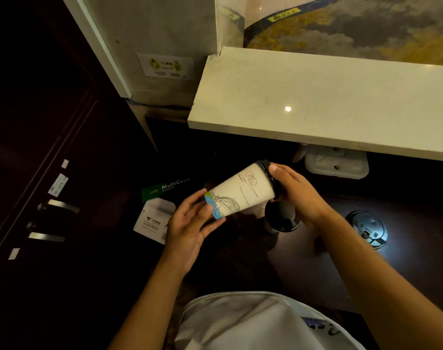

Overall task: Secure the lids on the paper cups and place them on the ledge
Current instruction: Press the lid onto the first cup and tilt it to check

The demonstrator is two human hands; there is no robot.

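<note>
I hold a white paper cup [240, 192] with line drawings and a blue-green base, tilted on its side above the dark desk. A black lid [270, 174] sits on its mouth, pointing up and to the right. My left hand [190, 223] cradles the cup's base. My right hand [295, 193] wraps over the lid end, thumb on the rim. Under my right hand a second cup with a black lid [282, 218] stands on the desk. The pale stone ledge [316, 97] runs across the view beyond the cups.
A white moulded cup tray [338, 162] lies under the ledge's front edge. A green paper ream [165, 189] and a white envelope [154, 218] lie left of my hands. A round metal desk socket [369, 228] sits at right. Dark cabinet doors with handles [58, 205] stand at left.
</note>
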